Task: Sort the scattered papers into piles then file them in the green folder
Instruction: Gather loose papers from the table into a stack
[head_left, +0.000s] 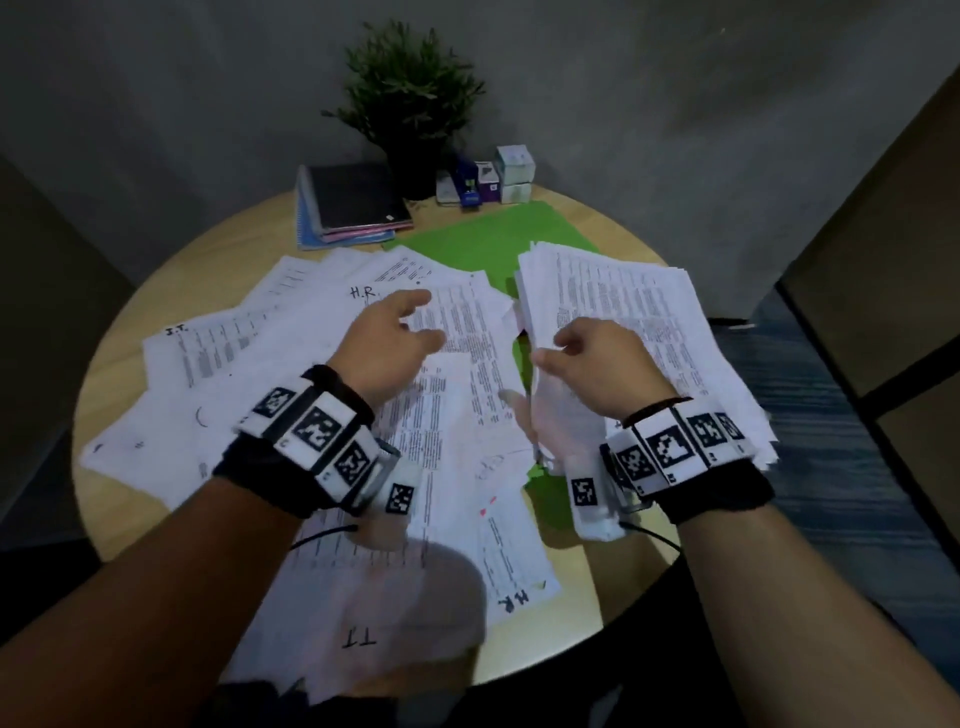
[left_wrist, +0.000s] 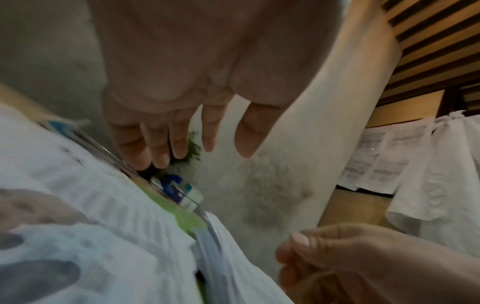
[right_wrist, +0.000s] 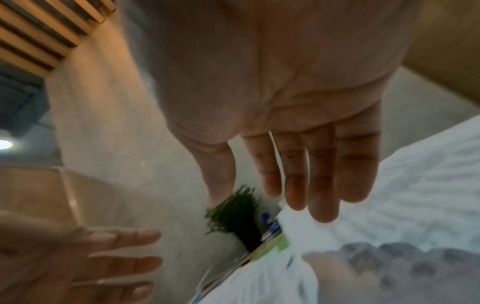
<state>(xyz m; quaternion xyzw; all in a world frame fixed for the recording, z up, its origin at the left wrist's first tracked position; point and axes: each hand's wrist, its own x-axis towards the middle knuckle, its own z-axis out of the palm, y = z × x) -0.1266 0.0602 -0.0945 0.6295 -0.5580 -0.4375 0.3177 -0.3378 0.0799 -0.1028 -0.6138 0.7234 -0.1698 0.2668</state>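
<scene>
Printed white papers (head_left: 270, 364) lie fanned across the left and middle of the round table; some carry handwritten marks such as "H.R." and "I.T.". To the right, a thicker pile of papers (head_left: 628, 306) sits on the open green folder (head_left: 493, 234). My left hand (head_left: 415, 322) hovers above the scattered sheets, its fingers (left_wrist: 179, 144) straight and spread, holding nothing. Near the pile's left edge is my right hand (head_left: 561, 348). In the right wrist view its fingers (right_wrist: 322, 185) are extended and nothing lies in them. Both wrist views are blurred.
At the back of the wooden table (head_left: 156, 270) there are a stack of notebooks (head_left: 353, 202), a potted plant (head_left: 415, 104), a blue stapler (head_left: 467, 187) and small boxes (head_left: 514, 171). Papers overhang the table's near and right edges.
</scene>
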